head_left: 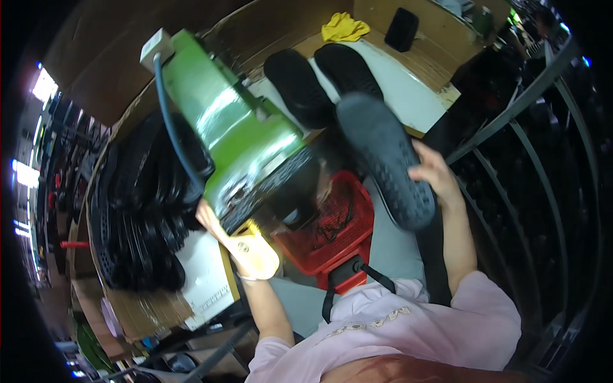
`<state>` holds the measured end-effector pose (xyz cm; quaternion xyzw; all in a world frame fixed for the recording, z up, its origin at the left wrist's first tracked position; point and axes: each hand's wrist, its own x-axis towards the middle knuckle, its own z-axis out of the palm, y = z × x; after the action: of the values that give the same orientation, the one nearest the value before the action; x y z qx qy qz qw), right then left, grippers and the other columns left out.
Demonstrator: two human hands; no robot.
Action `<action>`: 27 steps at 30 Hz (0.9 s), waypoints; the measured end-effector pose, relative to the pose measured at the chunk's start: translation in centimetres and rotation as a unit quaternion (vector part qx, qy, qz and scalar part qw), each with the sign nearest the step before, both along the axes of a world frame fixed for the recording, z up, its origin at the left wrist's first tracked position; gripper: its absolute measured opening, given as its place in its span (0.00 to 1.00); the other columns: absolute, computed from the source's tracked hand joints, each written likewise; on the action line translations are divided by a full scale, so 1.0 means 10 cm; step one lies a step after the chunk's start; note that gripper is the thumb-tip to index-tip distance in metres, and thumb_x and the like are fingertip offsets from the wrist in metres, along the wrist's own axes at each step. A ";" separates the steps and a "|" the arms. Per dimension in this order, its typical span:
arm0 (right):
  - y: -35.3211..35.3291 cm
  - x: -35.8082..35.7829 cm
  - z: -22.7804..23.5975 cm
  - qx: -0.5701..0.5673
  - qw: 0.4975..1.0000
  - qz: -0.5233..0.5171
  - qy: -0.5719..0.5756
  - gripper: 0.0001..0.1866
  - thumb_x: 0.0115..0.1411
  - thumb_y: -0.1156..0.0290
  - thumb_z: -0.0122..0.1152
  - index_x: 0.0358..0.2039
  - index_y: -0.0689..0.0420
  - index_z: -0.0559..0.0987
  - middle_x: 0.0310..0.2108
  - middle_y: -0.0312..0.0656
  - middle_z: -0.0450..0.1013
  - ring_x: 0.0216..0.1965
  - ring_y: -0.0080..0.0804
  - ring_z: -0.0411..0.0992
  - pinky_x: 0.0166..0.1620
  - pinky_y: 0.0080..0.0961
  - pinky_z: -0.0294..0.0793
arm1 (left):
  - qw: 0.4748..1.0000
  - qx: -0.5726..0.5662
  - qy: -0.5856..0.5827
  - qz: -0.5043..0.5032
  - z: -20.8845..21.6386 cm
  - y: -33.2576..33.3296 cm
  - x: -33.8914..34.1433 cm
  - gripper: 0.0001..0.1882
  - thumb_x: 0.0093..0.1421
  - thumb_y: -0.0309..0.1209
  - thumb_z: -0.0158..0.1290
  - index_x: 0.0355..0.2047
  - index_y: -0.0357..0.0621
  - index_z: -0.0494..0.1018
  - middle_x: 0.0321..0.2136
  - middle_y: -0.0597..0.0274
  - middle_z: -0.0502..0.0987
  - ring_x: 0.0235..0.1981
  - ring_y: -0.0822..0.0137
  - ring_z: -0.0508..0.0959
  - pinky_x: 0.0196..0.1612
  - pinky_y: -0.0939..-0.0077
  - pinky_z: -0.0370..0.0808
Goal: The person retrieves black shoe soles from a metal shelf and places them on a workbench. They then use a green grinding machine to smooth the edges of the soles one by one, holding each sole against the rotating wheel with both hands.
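Observation:
My right hand (436, 173) grips a dark shoe sole (377, 143) by its edge, thumb on its studded lower part, and holds it tilted above my lap. My left hand (209, 218) is at the lower end of a green machine (223, 108), with its fingers mostly hidden there. Over that hand shows a brightly lit, pale yellow rounded piece (258, 254) with a small dark round mark; I cannot make out what it is. Two more dark soles, one on the left (297, 86) and one on the right (348, 70), lie side by side on the white tabletop (408, 96) beyond the machine.
Between my knees sits a red plastic basket (306, 258) with dark scraps in it. Black footwear pieces (143, 210) are heaped left of the machine. A yellow cloth (345, 27) and a black block (401, 30) lie at the back. Metal railings (511, 121) stand on the right.

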<state>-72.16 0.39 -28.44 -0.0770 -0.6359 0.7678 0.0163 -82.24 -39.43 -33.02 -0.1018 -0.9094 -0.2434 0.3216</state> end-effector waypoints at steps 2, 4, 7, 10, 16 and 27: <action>0.16 -0.53 0.13 0.118 0.987 -0.097 0.043 0.29 0.50 0.81 0.52 0.56 0.69 0.69 0.45 0.41 0.73 0.41 0.22 0.72 0.46 0.20 0.71 | 0.999 -0.010 -0.029 0.034 -0.01 -0.07 -0.44 0.16 0.47 0.20 0.57 0.38 0.37 0.74 0.36 0.52 0.78 0.38 0.58 0.78 0.47 0.67 0.74; 0.47 -1.25 0.07 0.108 0.987 -0.085 0.081 0.25 0.52 0.78 0.55 0.52 0.69 0.73 0.38 0.39 0.75 0.37 0.22 0.73 0.43 0.19 0.71 | 0.998 0.030 -0.044 0.037 0.00 -0.07 -0.64 0.15 0.49 0.19 0.57 0.40 0.37 0.73 0.36 0.53 0.77 0.38 0.59 0.78 0.48 0.68 0.74; 0.92 -2.24 -0.16 0.148 0.980 -0.130 -0.022 0.19 0.52 0.79 0.55 0.46 0.68 0.77 0.33 0.43 0.77 0.30 0.28 0.75 0.35 0.25 0.75 | 0.983 0.179 -0.032 0.018 -0.05 0.02 -0.76 0.15 0.51 0.19 0.56 0.41 0.36 0.72 0.36 0.54 0.77 0.37 0.62 0.78 0.48 0.69 0.74; 1.06 -2.56 -0.34 0.151 0.962 -0.151 -0.173 0.18 0.54 0.77 0.56 0.46 0.69 0.77 0.33 0.46 0.78 0.29 0.32 0.76 0.35 0.28 0.76 | 0.940 0.341 -0.017 -0.002 -0.20 0.02 -0.80 0.15 0.54 0.19 0.55 0.43 0.35 0.71 0.37 0.55 0.77 0.36 0.65 0.78 0.49 0.71 0.73; 0.94 -2.21 -0.89 0.184 0.948 -0.256 0.043 0.28 0.51 0.67 0.69 0.52 0.65 0.74 0.47 0.49 0.72 0.45 0.33 0.71 0.47 0.29 0.73 | 0.876 0.480 0.019 -0.046 -0.22 -0.36 -0.77 0.14 0.59 0.18 0.54 0.46 0.33 0.68 0.37 0.58 0.77 0.34 0.70 0.77 0.50 0.74 0.73; 0.11 -0.99 -1.32 0.274 0.875 -0.355 0.185 0.16 0.54 0.78 0.65 0.45 0.60 0.78 0.43 0.41 0.69 0.41 0.29 0.70 0.42 0.23 0.73 | 0.938 0.306 0.160 0.023 1.00 -0.11 -0.03 0.13 0.57 0.20 0.57 0.42 0.31 0.72 0.35 0.60 0.76 0.38 0.71 0.75 0.48 0.79 0.70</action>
<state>-82.10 1.46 -41.60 -0.1467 -0.7359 0.5057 0.4256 -82.54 -40.48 -23.04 -0.0154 -0.7297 -0.4825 0.4843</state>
